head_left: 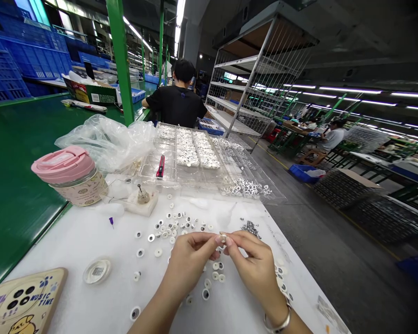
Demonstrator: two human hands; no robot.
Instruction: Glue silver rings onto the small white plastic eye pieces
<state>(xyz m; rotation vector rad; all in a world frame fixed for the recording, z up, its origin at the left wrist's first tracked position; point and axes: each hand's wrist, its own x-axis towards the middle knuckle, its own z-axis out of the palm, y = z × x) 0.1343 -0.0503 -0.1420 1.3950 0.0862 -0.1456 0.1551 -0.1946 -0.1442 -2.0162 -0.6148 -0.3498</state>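
My left hand (195, 257) and my right hand (252, 260) meet over the white tabletop. Between their thumbs and fingertips they pinch one small white round part (223, 238); its details are mostly covered by the fingers. Similar white round parts, some with a dark centre (205, 293), lie scattered around and beneath both hands. Just beyond my right hand is a little heap of small dark metal pieces (251, 229). A bracelet (280, 322) circles my right wrist.
Behind the scattered parts stand clear divided trays (198, 174) with white parts and a red utility knife (160, 166). Left are a pink-lidded cup (69, 174), a plastic bag (107, 139), a phone (24, 301) and a round clear lid (97, 270). A person in black (179, 104) sits ahead.
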